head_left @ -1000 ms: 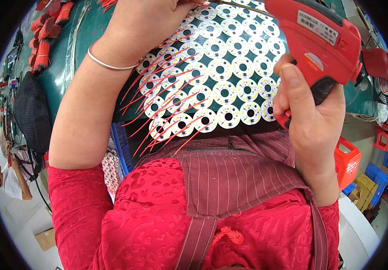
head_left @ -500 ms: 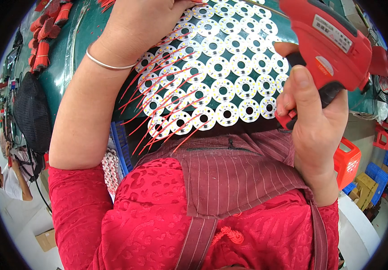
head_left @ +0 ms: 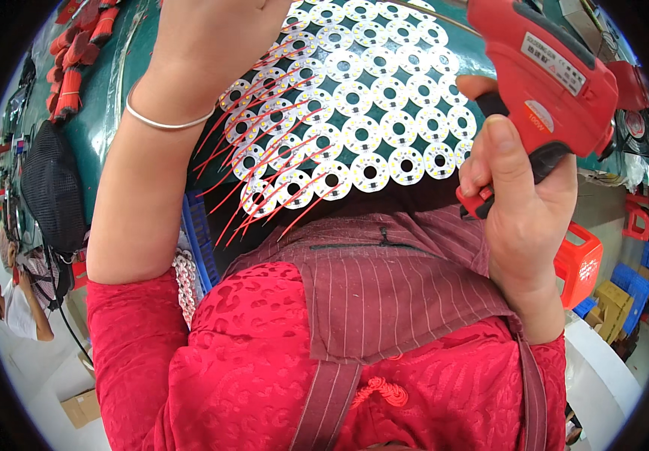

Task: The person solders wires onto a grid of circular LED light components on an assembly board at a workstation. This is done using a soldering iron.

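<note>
My right hand is wrapped round the handle of a red and black soldering gun. Its thin metal tip runs left over the boards at the top edge. My left hand, below which a silver bangle circles the wrist, reaches over the far left of the boards. Its fingertips are cut off by the picture's upper edge, so what they hold is hidden. Between my hands lies a sheet of round white LED boards with centre holes, joined in rows. Red wires trail toward me from the boards on the left side.
The boards lie on a green tabletop. Bundles of red wire rest at the far left, near a black mesh item. A red plastic stool stands at right. Another person is at far left.
The sheet of boards has shifted slightly away from me and left. My left wrist has moved left, and its fingers have gone out of the picture. The soldering gun has barely moved.
</note>
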`<state>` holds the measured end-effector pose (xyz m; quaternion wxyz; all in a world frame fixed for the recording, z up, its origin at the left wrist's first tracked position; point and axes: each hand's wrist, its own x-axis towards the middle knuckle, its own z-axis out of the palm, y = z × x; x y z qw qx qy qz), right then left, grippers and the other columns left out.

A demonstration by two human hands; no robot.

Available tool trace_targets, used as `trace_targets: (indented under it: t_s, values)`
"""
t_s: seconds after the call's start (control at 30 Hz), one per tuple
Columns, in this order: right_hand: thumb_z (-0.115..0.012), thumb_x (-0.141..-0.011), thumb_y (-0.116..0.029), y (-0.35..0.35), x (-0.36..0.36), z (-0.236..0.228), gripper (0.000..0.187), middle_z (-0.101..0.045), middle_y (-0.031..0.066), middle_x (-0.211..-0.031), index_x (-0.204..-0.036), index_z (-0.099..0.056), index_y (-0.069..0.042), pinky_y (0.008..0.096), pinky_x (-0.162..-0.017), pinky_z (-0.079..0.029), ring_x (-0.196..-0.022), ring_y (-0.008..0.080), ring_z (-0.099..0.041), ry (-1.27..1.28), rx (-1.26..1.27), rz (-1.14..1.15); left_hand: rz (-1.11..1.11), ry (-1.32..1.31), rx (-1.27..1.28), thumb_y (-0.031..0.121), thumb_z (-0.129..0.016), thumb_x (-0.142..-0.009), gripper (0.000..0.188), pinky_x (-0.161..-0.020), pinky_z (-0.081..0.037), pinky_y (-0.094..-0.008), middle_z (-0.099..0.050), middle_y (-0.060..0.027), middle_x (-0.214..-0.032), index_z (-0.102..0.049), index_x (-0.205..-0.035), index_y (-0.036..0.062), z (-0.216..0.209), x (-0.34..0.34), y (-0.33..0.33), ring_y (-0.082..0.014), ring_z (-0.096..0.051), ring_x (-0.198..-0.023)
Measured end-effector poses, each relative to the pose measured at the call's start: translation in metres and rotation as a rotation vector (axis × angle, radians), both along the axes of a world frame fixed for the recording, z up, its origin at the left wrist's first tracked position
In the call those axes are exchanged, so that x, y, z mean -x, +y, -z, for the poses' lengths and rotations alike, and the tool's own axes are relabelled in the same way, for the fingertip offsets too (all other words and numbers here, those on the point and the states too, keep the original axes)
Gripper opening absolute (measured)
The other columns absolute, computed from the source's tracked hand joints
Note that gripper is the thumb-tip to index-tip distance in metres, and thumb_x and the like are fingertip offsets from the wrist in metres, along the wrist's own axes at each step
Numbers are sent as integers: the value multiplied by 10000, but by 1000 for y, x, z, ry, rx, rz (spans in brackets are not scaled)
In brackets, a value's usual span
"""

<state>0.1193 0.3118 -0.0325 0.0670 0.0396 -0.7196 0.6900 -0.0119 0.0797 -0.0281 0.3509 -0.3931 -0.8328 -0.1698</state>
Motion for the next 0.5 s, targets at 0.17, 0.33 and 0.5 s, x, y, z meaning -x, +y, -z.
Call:
trace_targets:
  t_s: [0.17, 0.33, 0.5]
  values:
    - [-547, -986, -145, 2, -4, 1, 272, -653, 140, -1102, -1192, -545, 33, 223, -518, -444, -590, 47, -465, -3, -4, 5, 34, -64, 70, -14, -689, -696, 82, -681, -475, -362, -595, -84, -726, -691, -746, 50, -1, -5, -1, -291, -583, -775]
    - [-548, -987, -143, -2, -4, 2, 265, -652, 144, -1108, -1182, -545, 36, 222, -513, -441, -585, 47, -463, 11, 13, -2, 15, -225, 124, -3, -688, -696, 86, -676, -483, -365, -597, -82, -723, -690, -755, 59, 4, -3, -4, -286, -591, -762]
    - [-547, -988, -140, -5, -1, 5, 246, -648, 148, -1112, -1165, -548, 31, 221, -509, -439, -580, 49, -463, 6, 9, -11, 8, -229, 104, 11, -692, -707, 68, -669, -485, -375, -605, -90, -719, -696, -755, 58, 8, -2, -6, -293, -594, -744]
